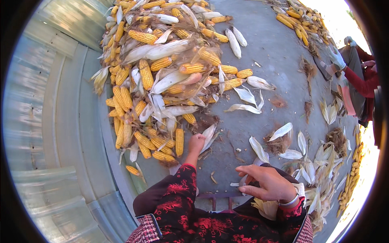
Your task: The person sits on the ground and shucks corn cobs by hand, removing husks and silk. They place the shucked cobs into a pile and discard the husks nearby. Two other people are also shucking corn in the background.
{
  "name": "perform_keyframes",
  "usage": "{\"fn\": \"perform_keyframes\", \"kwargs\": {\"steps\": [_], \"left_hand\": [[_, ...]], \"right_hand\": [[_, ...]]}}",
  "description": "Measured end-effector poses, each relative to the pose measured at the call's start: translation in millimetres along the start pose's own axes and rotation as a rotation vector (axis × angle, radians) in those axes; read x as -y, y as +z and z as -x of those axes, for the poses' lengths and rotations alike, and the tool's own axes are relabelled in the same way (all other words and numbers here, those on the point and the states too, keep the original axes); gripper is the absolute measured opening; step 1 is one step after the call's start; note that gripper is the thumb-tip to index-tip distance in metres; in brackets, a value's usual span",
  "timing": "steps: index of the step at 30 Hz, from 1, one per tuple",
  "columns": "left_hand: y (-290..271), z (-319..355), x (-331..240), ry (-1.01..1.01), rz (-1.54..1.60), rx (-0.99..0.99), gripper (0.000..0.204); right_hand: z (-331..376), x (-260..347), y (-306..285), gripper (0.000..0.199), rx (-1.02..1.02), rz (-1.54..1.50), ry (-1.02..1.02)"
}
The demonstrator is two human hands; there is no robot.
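My left hand (197, 143) is closed at the front right edge of the corn heap, gripping the lower end of a husk-covered ear of corn (208, 137). Its pale leaves point up and away to the right; the fingers hide the base. In front of my right thigh, my right hand (265, 182) has its thumb apart from the curved fingers. A small pale strip (235, 184) shows by its fingertips; whether the hand touches it I cannot tell. Close beside my left hand, a bare yellow ear (179, 142) lies at the heap's edge.
A big heap of corn ears (162, 65), husked and unhusked, leans toward a translucent corrugated wall (48, 121). Loose husks (312, 170) litter the grey floor to the right. Another person's gloved hand (336, 57) is at the far right, near a second corn pile (300, 22).
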State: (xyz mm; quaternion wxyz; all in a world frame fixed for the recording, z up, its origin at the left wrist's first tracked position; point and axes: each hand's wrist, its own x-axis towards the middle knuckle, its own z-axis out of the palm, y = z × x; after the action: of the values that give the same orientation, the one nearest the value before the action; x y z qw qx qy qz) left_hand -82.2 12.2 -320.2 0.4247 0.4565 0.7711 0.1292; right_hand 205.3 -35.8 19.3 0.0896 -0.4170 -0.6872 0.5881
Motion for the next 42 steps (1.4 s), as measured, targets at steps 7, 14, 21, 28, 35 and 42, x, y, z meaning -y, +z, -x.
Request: {"fn": "perform_keyframes", "kwargs": {"steps": [7,14,21,28,35,42], "left_hand": [[-33,-61,-34,0.435,-0.314,-0.466,0.047],[-55,-48,-54,0.324,-0.864,-0.215,0.042],[-42,-47,-5,0.528,-1.091,-0.316,0.023],[-52,-30,-2,0.594,-1.196,-0.259,0.017],[-63,-20,2,0.577,-1.143,-0.213,0.015],[-67,-5,14,0.536,-1.156,-0.174,0.023]], "right_hand": [[-10,5,0,0.055,0.019,0.044,0.032],[-16,4,-1,0.055,-0.003,0.116,0.054],[-15,4,2,0.051,-0.049,0.188,0.03],[-8,8,8,0.051,-0.062,0.2,0.003],[3,14,11,0.052,-0.094,0.201,-0.017],[2,12,10,0.051,-0.086,0.232,0.006]]}}
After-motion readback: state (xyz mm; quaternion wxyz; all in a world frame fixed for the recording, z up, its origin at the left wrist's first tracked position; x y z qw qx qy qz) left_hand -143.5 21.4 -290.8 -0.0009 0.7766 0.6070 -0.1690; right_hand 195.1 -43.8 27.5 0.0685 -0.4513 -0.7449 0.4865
